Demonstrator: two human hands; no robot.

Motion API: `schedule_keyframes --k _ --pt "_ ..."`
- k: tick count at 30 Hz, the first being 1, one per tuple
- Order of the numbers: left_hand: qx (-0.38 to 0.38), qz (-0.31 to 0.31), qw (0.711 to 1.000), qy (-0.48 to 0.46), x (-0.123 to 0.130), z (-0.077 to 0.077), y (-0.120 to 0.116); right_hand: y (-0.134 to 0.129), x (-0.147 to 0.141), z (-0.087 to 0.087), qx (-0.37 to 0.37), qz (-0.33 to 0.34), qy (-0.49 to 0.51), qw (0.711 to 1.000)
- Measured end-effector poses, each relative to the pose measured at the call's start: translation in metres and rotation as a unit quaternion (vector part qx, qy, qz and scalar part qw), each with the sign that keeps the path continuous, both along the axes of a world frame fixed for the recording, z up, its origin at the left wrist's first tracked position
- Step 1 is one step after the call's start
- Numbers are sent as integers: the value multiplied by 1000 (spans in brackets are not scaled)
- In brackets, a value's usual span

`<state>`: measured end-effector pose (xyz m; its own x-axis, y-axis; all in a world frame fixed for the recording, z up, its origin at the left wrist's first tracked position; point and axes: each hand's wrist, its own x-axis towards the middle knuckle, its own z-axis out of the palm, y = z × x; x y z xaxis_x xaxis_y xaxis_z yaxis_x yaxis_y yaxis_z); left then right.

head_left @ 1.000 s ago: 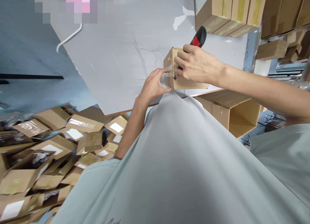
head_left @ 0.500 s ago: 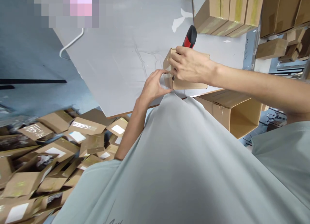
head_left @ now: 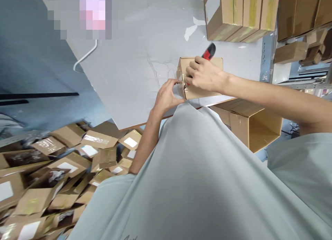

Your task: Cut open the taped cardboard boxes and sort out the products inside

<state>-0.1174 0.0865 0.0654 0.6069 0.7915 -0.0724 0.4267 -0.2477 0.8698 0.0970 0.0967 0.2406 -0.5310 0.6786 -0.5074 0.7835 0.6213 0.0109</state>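
Note:
A small cardboard box (head_left: 203,91) lies on the grey-white table (head_left: 129,77), close to its near edge. My right hand (head_left: 203,73) is wrapped round a red and black cutter (head_left: 209,52), whose handle sticks out above the fist; its lower end rests at the box's left edge. Shiny tape shows along that edge. My left hand (head_left: 168,94) is at the box's left end, thumb and fingers curved around the near corner and gripping it. The cutter's tip is mostly hidden by my right fingers.
Taped cartons (head_left: 241,16) stand at the table's back right. An open carton (head_left: 240,127) is below the table edge on the right. Many opened boxes (head_left: 100,138) lie heaped at lower left. A white curved rod (head_left: 86,56) projects at the table's left edge.
The cutter's handle has tilted to the right and lower in my right hand. The whole view has shifted slightly. My left hand keeps its place at the box's end.

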Motion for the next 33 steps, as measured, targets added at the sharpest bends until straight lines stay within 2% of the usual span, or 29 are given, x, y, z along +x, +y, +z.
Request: schedule_keyframes --k 3,7,10,15,17,19,22,24,28,33 --pt "-4 7 1000 -5 0 -2 -4 -5 16 -15 -7 -35 31 999" --pt "2 5 1000 -4 5 -3 -7 -1 25 -17 16 2 3 1000" --pt "7 -1 1000 -1 8 -3 -8 -1 15 -3 4 16 -44 999" --pt "10 -2 1000 4 9 -3 -11 -15 -5 40 35 -11 -39 999" --pt "6 -2 1000 6 9 -2 -13 -23 -6 52 29 -76 -46 996" --pt "2 3 1000 7 10 -1 -16 -32 -6 54 1 -179 -32 983" --pt "3 19 1000 8 15 1 -22 -51 -6 40 -41 -325 51 944" --pt "2 28 1000 5 18 2 -27 -66 -8 25 -54 -390 108 913" --pt "-4 24 1000 -9 24 -2 -34 -91 -19 7 -46 -471 138 870" --pt "18 7 999 -48 26 -6 -32 -100 -31 8 -52 -495 122 859"
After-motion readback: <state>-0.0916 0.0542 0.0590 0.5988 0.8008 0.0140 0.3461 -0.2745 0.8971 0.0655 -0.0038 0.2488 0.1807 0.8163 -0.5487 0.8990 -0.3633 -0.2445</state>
